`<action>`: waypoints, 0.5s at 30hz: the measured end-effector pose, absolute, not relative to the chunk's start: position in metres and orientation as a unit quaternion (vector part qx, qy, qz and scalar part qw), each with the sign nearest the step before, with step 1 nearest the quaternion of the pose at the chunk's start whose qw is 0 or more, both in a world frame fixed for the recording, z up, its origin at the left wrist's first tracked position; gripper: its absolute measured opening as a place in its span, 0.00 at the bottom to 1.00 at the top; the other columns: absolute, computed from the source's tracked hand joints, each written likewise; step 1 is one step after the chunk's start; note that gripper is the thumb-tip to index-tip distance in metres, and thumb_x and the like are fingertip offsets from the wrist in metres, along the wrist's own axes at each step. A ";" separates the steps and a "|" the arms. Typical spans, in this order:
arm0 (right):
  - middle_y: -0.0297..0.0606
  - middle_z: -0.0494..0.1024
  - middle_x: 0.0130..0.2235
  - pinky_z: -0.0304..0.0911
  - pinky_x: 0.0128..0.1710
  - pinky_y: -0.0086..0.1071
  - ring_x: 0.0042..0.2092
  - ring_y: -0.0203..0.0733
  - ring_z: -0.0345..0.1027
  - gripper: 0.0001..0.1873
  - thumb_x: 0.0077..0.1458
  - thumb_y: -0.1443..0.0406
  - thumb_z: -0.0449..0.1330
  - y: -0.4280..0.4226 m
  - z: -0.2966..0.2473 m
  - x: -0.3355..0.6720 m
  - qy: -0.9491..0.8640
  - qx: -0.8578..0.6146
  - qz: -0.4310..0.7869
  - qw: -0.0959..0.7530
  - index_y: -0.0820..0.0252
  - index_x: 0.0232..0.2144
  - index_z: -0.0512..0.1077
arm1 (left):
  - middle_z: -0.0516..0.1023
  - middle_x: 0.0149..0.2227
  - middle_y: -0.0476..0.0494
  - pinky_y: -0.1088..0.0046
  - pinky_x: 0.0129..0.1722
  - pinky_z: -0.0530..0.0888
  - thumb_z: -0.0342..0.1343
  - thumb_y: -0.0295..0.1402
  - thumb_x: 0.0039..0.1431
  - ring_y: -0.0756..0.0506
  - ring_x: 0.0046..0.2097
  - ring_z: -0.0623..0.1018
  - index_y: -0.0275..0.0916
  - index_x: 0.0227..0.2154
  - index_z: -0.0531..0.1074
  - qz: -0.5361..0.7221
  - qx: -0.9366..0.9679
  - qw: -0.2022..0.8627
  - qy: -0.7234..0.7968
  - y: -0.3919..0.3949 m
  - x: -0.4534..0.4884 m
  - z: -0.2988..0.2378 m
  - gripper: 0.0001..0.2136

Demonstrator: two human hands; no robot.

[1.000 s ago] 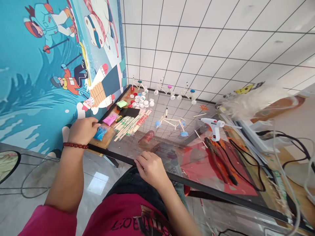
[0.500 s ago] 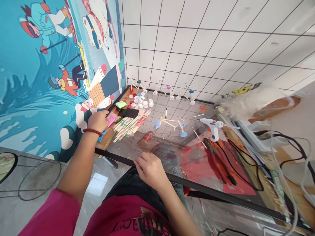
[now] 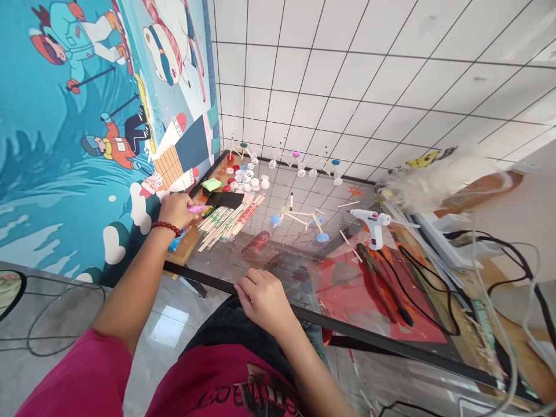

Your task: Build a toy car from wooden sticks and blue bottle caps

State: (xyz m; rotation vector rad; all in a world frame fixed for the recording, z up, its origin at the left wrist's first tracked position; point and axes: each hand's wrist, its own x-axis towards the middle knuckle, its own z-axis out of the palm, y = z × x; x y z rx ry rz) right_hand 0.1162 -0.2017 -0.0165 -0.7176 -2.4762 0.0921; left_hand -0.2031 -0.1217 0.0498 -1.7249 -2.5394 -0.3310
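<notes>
My left hand (image 3: 176, 209), with a beaded bracelet at the wrist, is at the left end of the glass table, its fingers pinched on a small pink packet (image 3: 197, 209). Near it lie a light green lump (image 3: 212, 185), a black card (image 3: 225, 200) and a bundle of wooden chopsticks, some in printed paper (image 3: 232, 223). A blue packet (image 3: 176, 241) sits just below the wrist. My right hand (image 3: 264, 298) rests at the table's front edge (image 3: 212, 282), fingers curled and closed; nothing shows in them. A stick frame with blue bottle-cap wheels (image 3: 299, 215) stands farther in.
Loose bottle caps (image 3: 248, 176) are heaped at the back left. Three more stick-and-cap models, one with a pink cap (image 3: 296, 154), line the back edge. A white glue gun (image 3: 372, 225), red-handled pliers (image 3: 384, 284) and black cable (image 3: 452, 315) occupy the right side.
My left hand has lifted the pink packet slightly off the pile, pinched between its fingers. The right hand has stayed at the table edge. The view has shifted slightly.
</notes>
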 end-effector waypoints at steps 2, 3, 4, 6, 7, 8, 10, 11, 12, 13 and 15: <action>0.35 0.72 0.30 0.54 0.34 0.34 0.32 0.39 0.65 0.11 0.66 0.67 0.57 -0.202 -0.017 0.116 -0.922 -0.268 0.031 0.278 0.58 0.29 0.71 | 0.84 0.42 0.36 0.65 0.45 0.74 0.63 0.37 0.52 0.36 0.46 0.81 0.38 0.39 0.81 -0.166 -0.549 0.028 -0.819 -0.128 -0.200 0.053 0.13; 0.35 0.73 0.30 0.54 0.34 0.34 0.32 0.39 0.65 0.11 0.66 0.67 0.57 -0.202 -0.017 0.116 -0.922 -0.269 0.029 0.278 0.58 0.29 0.71 | 0.84 0.42 0.37 0.66 0.45 0.74 0.60 0.37 0.54 0.36 0.44 0.81 0.38 0.39 0.81 -0.199 -0.545 0.032 -0.814 -0.132 -0.198 0.055 0.12; 0.35 0.73 0.30 0.54 0.34 0.34 0.32 0.39 0.65 0.11 0.66 0.67 0.57 -0.202 -0.017 0.116 -0.922 -0.270 0.028 0.277 0.58 0.29 0.71 | 0.84 0.40 0.38 0.66 0.45 0.74 0.59 0.36 0.55 0.37 0.43 0.81 0.38 0.40 0.81 -0.233 -0.541 0.036 -0.807 -0.136 -0.195 0.058 0.13; 0.35 0.73 0.30 0.54 0.34 0.34 0.33 0.39 0.66 0.11 0.66 0.66 0.57 -0.202 -0.017 0.115 -0.922 -0.271 0.026 0.276 0.58 0.29 0.71 | 0.84 0.37 0.41 0.66 0.43 0.73 0.59 0.38 0.55 0.40 0.39 0.80 0.38 0.40 0.81 -0.304 -0.534 0.052 -0.787 -0.145 -0.190 0.064 0.13; 0.35 0.73 0.30 0.55 0.34 0.34 0.33 0.39 0.66 0.11 0.66 0.66 0.57 -0.202 -0.017 0.115 -0.922 -0.271 0.026 0.274 0.58 0.29 0.71 | 0.83 0.34 0.42 0.67 0.42 0.73 0.59 0.39 0.55 0.40 0.37 0.79 0.38 0.39 0.81 -0.335 -0.528 0.056 -0.778 -0.149 -0.186 0.066 0.13; 0.36 0.73 0.30 0.55 0.34 0.35 0.33 0.39 0.67 0.11 0.66 0.66 0.57 -0.202 -0.017 0.115 -0.923 -0.271 0.027 0.271 0.58 0.29 0.71 | 0.82 0.31 0.44 0.67 0.40 0.73 0.59 0.41 0.54 0.41 0.35 0.78 0.39 0.37 0.81 -0.361 -0.519 0.054 -0.773 -0.153 -0.182 0.068 0.13; 0.36 0.74 0.30 0.56 0.34 0.35 0.33 0.40 0.67 0.12 0.66 0.66 0.57 -0.202 -0.017 0.116 -0.924 -0.271 0.031 0.268 0.58 0.28 0.71 | 0.78 0.26 0.47 0.68 0.36 0.71 0.59 0.42 0.53 0.43 0.31 0.76 0.39 0.34 0.80 -0.402 -0.499 0.027 -0.767 -0.162 -0.173 0.072 0.13; 0.36 0.74 0.30 0.56 0.34 0.35 0.33 0.40 0.67 0.12 0.66 0.66 0.57 -0.203 -0.017 0.116 -0.924 -0.271 0.035 0.269 0.58 0.29 0.72 | 0.76 0.24 0.48 0.69 0.34 0.70 0.59 0.43 0.53 0.44 0.30 0.74 0.39 0.32 0.80 -0.416 -0.495 0.005 -0.763 -0.167 -0.166 0.073 0.13; 0.37 0.75 0.30 0.57 0.34 0.35 0.33 0.40 0.68 0.12 0.67 0.65 0.56 -0.203 -0.016 0.116 -0.921 -0.273 0.042 0.274 0.58 0.30 0.73 | 0.74 0.22 0.49 0.70 0.32 0.68 0.59 0.43 0.53 0.45 0.29 0.73 0.39 0.30 0.79 -0.424 -0.498 -0.021 -0.756 -0.172 -0.158 0.073 0.13; 0.37 0.75 0.31 0.58 0.34 0.34 0.33 0.41 0.68 0.10 0.67 0.64 0.57 -0.204 -0.016 0.117 -0.915 -0.278 0.057 0.286 0.59 0.33 0.74 | 0.73 0.21 0.50 0.71 0.31 0.67 0.58 0.45 0.54 0.46 0.28 0.72 0.39 0.28 0.78 -0.430 -0.509 -0.047 -0.744 -0.179 -0.149 0.073 0.14; 0.38 0.77 0.33 0.62 0.35 0.33 0.33 0.40 0.69 0.11 0.68 0.60 0.57 -0.204 -0.014 0.118 -0.889 -0.295 0.122 0.330 0.61 0.43 0.75 | 0.72 0.21 0.50 0.73 0.29 0.67 0.56 0.47 0.56 0.47 0.28 0.70 0.39 0.24 0.76 -0.425 -0.552 -0.095 -0.711 -0.193 -0.127 0.071 0.16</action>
